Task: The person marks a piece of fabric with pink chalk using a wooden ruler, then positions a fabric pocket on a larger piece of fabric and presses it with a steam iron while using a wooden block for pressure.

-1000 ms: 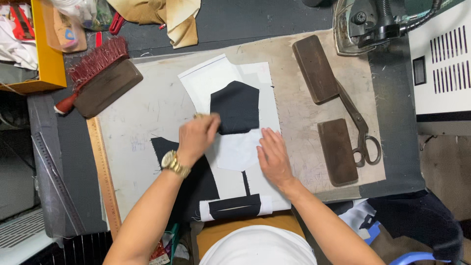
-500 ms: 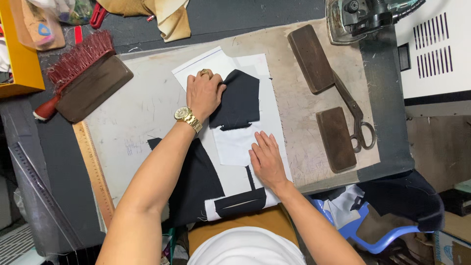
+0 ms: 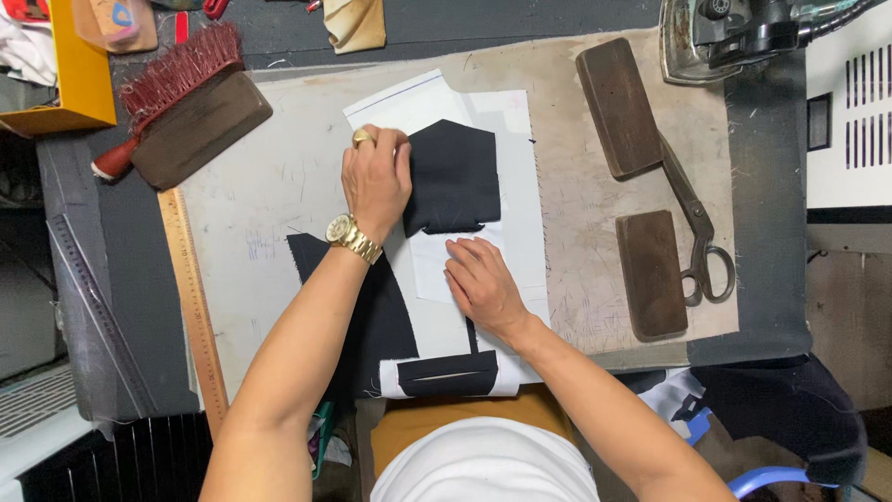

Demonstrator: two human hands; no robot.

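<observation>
A black, pointed piece of cloth [image 3: 455,177] lies on white fabric [image 3: 506,242] on a worn work board [image 3: 269,186]. My left hand [image 3: 376,177], with a gold watch and ring, rests closed on the cloth's left edge and the white fabric under it. Just below the black piece, my right hand [image 3: 478,279] presses flat on a small white piece, fingers together. A larger black fabric panel [image 3: 376,325] runs under my left forearm. A white strip with a black patch [image 3: 451,375] lies at the board's near edge.
A red-bristled wooden brush [image 3: 186,102] sits at the upper left, a wooden ruler [image 3: 190,297] along the board's left side. Two dark wooden blocks [image 3: 618,107] [image 3: 650,274] and large scissors [image 3: 697,232] lie on the right. An iron [image 3: 734,33] stands at the top right, a yellow box [image 3: 70,74] at the top left.
My left hand has drawn back slightly along the black piece's left edge. My right hand has shifted up toward the black cloth's lower edge. The view has tilted a little.
</observation>
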